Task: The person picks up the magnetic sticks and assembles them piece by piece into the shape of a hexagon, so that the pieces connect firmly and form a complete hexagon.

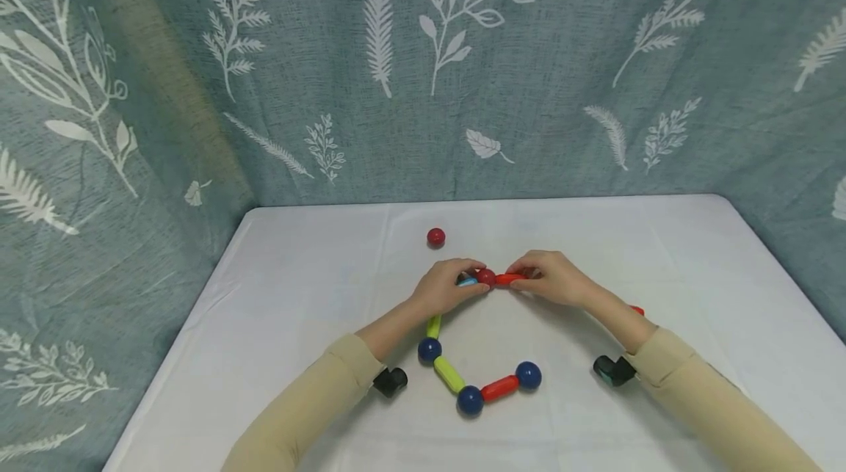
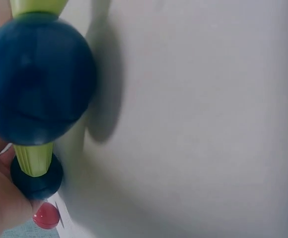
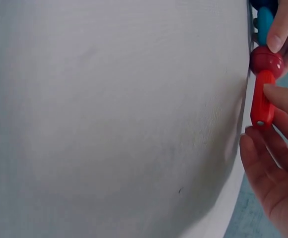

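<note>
A chain of coloured rods and balls curves over the white cloth in the head view. With thumb and fingertips my left hand [image 1: 449,286] pinches a red ball [image 1: 485,278] at its far end, beside a light-blue rod [image 3: 264,25]. My right hand [image 1: 554,277] pinches a red rod [image 3: 264,101] whose one end meets that ball; the other end is bare. Nearer lie a yellow-green rod [image 1: 449,374], a blue ball [image 1: 429,350], another blue ball [image 1: 470,401], a second red rod [image 1: 500,388] and an end blue ball [image 1: 529,375]. My left hand hides part of the chain.
A loose red ball [image 1: 435,238] lies on the white-covered table [image 1: 317,259] beyond my hands. Behind my right forearm a red piece [image 1: 637,310] shows in part. Dark wrist devices [image 1: 391,382] sit under both cuffs. A leaf-patterned curtain [image 1: 423,127] bounds the table's back.
</note>
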